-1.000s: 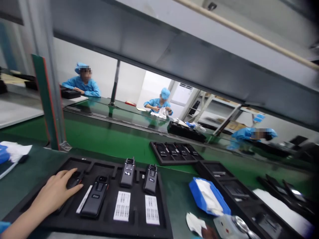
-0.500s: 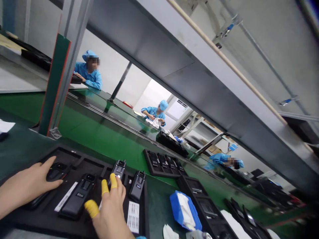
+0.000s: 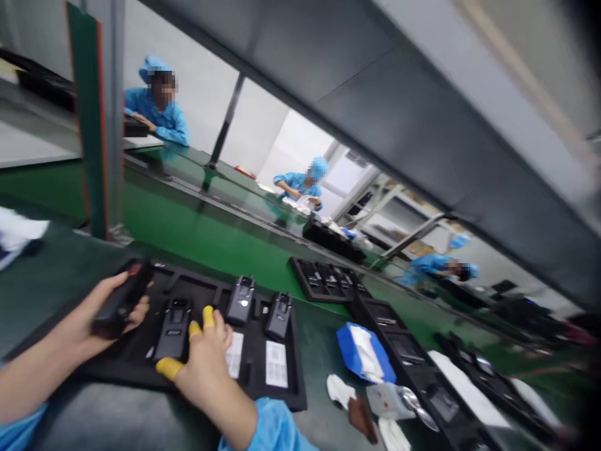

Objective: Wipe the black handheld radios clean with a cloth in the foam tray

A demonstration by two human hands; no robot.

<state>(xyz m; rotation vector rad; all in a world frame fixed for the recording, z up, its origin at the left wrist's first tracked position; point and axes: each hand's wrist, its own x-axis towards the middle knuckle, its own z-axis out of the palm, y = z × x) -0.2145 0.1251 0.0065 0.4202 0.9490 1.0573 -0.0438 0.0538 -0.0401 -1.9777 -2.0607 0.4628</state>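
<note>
My left hand (image 3: 94,319) is wrapped round a black handheld radio (image 3: 124,300), held tilted above the left end of a black compartment tray (image 3: 188,385). My right hand (image 3: 209,351), with yellow finger cots on the thumb and two fingers, hovers over the tray's middle with its fingers apart. Nearest to it is another handheld radio (image 3: 173,332) lying in the tray; whether the thumb touches it, I cannot tell. Two more handheld radios (image 3: 241,299) (image 3: 279,315) lie at the tray's far side. White printed labels (image 3: 277,364) lie below them.
A blue box of white wipes (image 3: 345,354) stands right of the tray, beside a crumpled wipe (image 3: 340,389) and a clear container (image 3: 389,401). Further black trays (image 3: 323,282) line the green bench. An overhead shelf (image 3: 328,69) slants across; several people in blue (image 3: 162,116) sit beyond.
My left hand has closed round the left handheld radio and lifted it from the tray. My right hand has shifted toward the neighbouring radio. The camera view has tilted down and left.
</note>
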